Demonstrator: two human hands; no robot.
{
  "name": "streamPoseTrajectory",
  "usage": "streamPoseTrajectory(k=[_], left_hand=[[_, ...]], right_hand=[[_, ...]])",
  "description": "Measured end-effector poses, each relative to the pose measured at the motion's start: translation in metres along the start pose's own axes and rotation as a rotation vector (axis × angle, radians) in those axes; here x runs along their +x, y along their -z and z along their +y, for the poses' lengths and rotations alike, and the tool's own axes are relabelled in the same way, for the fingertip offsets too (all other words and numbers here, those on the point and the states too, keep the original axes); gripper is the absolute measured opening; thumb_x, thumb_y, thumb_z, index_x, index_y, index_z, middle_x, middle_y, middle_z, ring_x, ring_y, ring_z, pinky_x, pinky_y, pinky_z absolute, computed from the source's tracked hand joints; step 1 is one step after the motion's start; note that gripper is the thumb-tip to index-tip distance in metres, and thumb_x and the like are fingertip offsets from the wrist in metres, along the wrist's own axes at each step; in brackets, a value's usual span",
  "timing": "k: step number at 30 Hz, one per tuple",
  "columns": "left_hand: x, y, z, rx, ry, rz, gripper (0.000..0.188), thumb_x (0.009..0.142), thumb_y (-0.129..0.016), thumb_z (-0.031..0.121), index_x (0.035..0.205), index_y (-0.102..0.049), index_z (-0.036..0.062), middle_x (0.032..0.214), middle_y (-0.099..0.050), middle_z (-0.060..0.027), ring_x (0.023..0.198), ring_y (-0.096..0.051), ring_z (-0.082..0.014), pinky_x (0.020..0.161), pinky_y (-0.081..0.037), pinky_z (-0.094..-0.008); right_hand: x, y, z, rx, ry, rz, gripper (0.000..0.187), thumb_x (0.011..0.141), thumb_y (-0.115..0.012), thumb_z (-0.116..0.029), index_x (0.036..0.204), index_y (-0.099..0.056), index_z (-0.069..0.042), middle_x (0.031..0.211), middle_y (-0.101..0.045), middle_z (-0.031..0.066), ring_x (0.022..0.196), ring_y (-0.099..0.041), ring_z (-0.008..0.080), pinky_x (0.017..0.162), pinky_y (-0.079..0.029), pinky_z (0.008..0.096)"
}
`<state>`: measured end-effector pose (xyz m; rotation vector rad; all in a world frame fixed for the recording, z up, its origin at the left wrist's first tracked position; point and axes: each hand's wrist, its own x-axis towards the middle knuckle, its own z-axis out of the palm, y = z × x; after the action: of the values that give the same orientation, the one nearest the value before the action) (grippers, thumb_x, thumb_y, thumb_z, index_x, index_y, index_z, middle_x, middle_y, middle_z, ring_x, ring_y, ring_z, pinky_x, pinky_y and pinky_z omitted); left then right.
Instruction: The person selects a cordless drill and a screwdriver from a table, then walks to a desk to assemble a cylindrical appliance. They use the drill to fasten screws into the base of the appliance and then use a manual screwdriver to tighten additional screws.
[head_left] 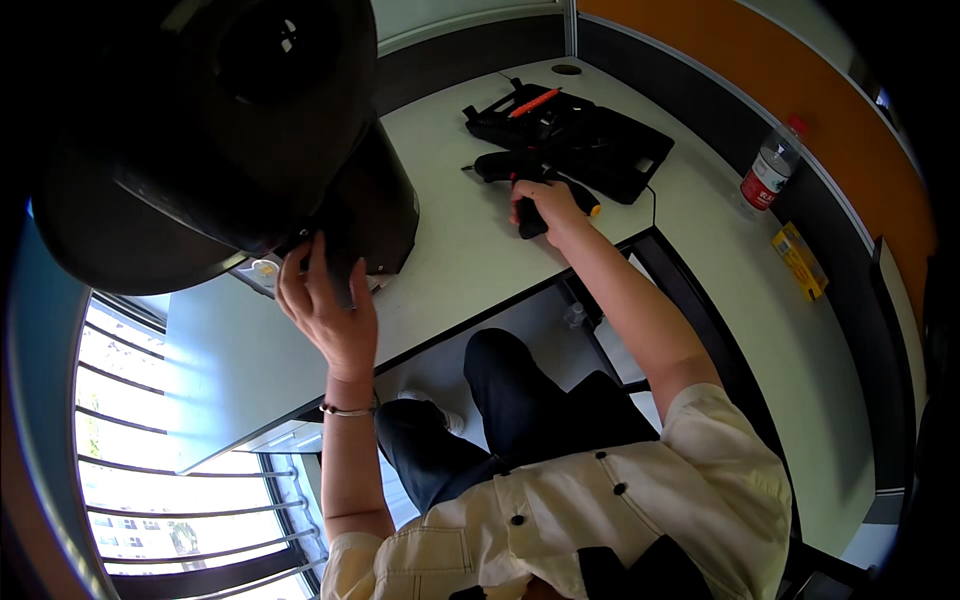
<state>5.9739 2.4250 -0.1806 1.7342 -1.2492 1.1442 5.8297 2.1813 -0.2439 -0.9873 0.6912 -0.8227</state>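
A large glossy black appliance-like object (250, 120) with a rounded top part and a boxy lower part (375, 200) looms over the left of the desk; its exact kind I cannot tell. My left hand (325, 305) reaches up to its lower edge, fingertips touching it near a small screw-like spot, thumb apart from the fingers. On the desk's middle, my right hand (556, 212) is wrapped round the handle of a black cordless screwdriver (497, 166). Its bit points left toward the appliance. Just behind lies an open black tool case (625, 150) with an orange-red pen-like tool (535, 102) on it.
The white desk (450, 240) curves round to my right, against a grey and orange partition (700, 70). A clear bottle with a red cap (770, 175) and a yellow packet (800, 262) stand by the partition. A barred window (170, 480) is at lower left.
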Motion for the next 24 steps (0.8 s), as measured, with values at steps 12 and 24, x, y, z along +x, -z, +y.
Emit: streamPoseTrajectory(k=[12, 24], left_hand=[[0.002, -0.004, -0.024, 0.123, 0.009, 0.086, 0.059, 0.066, -0.077, 0.029, 0.115, -0.05, 0.0092, 0.116, -0.036, -0.0111, 0.108, -0.036, -0.0272, 0.085, -0.037, -0.037], [0.001, -0.012, -0.048, 0.033, -0.016, 0.123, 0.065, 0.068, -0.076, 0.028, 0.12, -0.041, 0.0112, 0.127, -0.029, -0.0205, 0.119, -0.028, -0.0421, 0.095, -0.028, -0.0515]], right_hand=[[0.011, -0.009, -0.029, -1.501, 0.232, 0.154, 0.048, 0.07, -0.058, -0.048, 0.082, -0.066, -0.002, 0.085, -0.064, 0.0167, 0.081, -0.062, 0.0318, 0.068, -0.05, 0.0389], [-0.002, 0.041, -0.022, -1.982, 0.742, 0.287, 0.021, 0.07, -0.064, -0.016, 0.086, -0.061, -0.002, 0.091, -0.056, 0.0128, 0.087, -0.055, 0.0265, 0.072, -0.047, 0.0346]])
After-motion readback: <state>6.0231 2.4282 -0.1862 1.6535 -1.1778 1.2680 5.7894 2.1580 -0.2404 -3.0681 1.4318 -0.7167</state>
